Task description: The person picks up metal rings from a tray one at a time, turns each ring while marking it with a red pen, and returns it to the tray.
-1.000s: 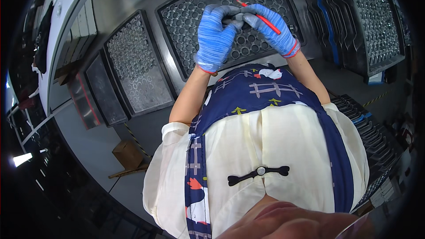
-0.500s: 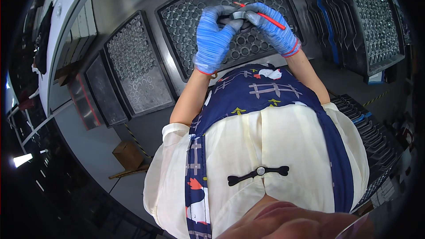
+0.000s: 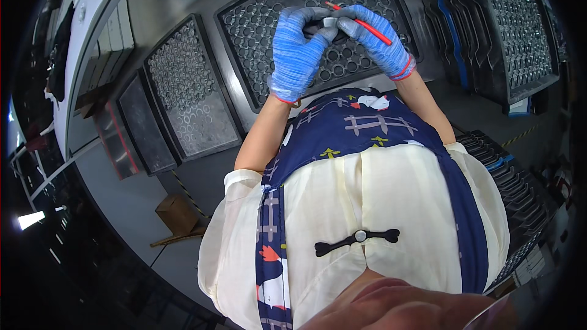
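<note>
Both my hands wear blue knitted gloves with grey fingertips and are raised over a wide black tray (image 3: 254, 95) of metal rings. My left hand (image 3: 298, 55) is closed, its thumb and fingers around a small grey metal ring (image 3: 329, 22) seen at an angle. My right hand (image 3: 384, 49) meets it from the other side, fingertips at the ring. A slim red pencil (image 3: 374, 33) lies across the right hand, held between its fingers, its tip pointing up and left. The fingers partly hide the ring.
Left of the wide tray, another black tray (image 3: 211, 137) holds many rings at its far part. Beside it lies a dark flat tray (image 3: 143, 125). At the right stands a stack of black trays (image 3: 468, 36), the top one full of rings. A cardboard box (image 3: 177, 214) sits lower left.
The ring has turned slightly between my fingers, and the two hands have shifted a little. The red pencil has moved slightly with the right hand.
</note>
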The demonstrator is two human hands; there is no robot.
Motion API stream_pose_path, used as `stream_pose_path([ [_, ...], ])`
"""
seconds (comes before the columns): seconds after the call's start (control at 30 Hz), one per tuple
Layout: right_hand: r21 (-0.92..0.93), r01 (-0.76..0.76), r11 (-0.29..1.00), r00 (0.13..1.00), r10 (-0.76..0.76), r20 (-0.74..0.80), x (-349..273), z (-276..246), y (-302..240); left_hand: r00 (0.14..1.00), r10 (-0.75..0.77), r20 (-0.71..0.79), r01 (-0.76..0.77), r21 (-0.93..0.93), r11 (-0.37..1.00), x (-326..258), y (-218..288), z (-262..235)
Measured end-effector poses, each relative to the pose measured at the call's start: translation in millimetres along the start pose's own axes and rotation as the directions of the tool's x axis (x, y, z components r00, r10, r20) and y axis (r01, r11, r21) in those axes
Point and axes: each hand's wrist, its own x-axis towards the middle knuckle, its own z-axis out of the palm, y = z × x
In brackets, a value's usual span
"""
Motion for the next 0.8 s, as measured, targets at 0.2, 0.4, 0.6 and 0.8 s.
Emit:
stream_pose_path([
  [0.2,0.065,-0.018,0.998,1.0,0.017,0.013,2,-2,-1,0.99,-0.143,-0.006,0.136,-0.282,0.95,0,2,3],
  [0.4,0.2,-0.113,0.973,0.994,0.112,0.013,3,0,15,0.962,-0.274,0.013,0.26,-0.357,0.897,3,-6,-1],
  [0.6,0.014,-0.191,0.981,0.979,0.192,-0.062,11,-4,50,0.943,-0.328,0.058,0.296,-0.598,0.744,27,-60,-6],
  [0.8,-0.343,-0.088,0.935,0.986,0.032,-0.164,11,-16,82,0.929,-0.333,-0.164,0.368,0.292,0.883,93,-182,-60],
])
